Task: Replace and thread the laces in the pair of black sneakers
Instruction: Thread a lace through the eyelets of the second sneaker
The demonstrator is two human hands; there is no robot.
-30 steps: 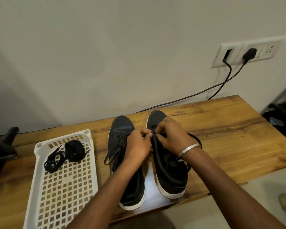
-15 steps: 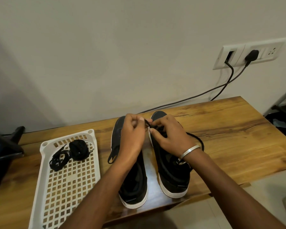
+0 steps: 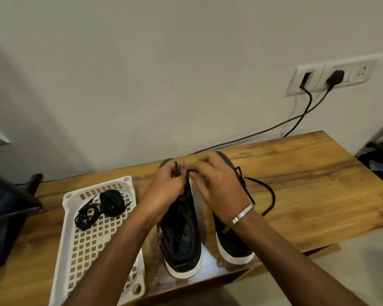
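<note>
Both hands — left hand [image 3: 165,188], right hand [image 3: 217,188] — pinch one black lace [image 3: 248,191] (above sneakers [image 3: 181,239]).

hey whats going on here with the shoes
A person is working on the laces of a pair of black sneakers standing side by side on a wooden table. Both hands, the left hand and the right hand, pinch a black lace near the toe ends; its loose end trails onto the table beside the right sneaker. The left sneaker has lace strands lying loose inside it. Two more bundled laces sit in a white tray to the left.
</note>
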